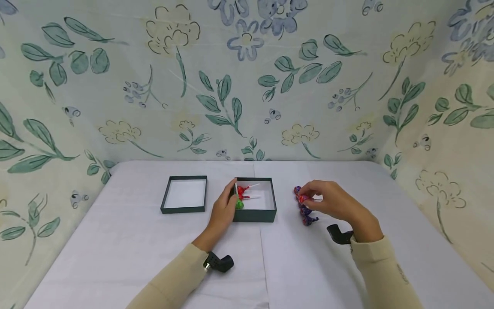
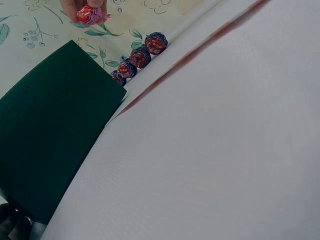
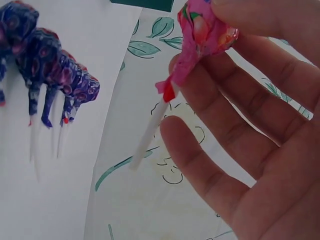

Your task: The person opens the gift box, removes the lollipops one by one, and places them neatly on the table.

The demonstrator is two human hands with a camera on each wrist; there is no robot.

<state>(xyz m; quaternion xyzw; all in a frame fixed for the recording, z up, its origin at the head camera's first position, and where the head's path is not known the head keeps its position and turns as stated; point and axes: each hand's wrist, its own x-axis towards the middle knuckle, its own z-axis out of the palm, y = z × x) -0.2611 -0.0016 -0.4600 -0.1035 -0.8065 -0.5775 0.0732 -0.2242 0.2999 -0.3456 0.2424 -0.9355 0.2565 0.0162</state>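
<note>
My right hand (image 1: 335, 201) pinches a lollipop in a pink and red wrapper (image 3: 207, 35) by its wrapped head, white stick pointing down in the right wrist view. Beside it lies a row of several lollipops in blue-purple wrappers (image 3: 42, 55), close together on the cloth. My left hand (image 1: 221, 211) grips the left side of an open dark green box (image 1: 254, 216), thumb at the near corner. Inside that box, at its left, are red lollipops (image 1: 241, 189) and a green lollipop (image 1: 239, 204), partly behind the thumb.
Left of the box lies a shallow dark green lid (image 1: 183, 210), white inner side up. Everything rests on a table with a white cloth (image 1: 115, 240). Behind it hangs a floral curtain (image 1: 247, 107), which also runs along both sides.
</note>
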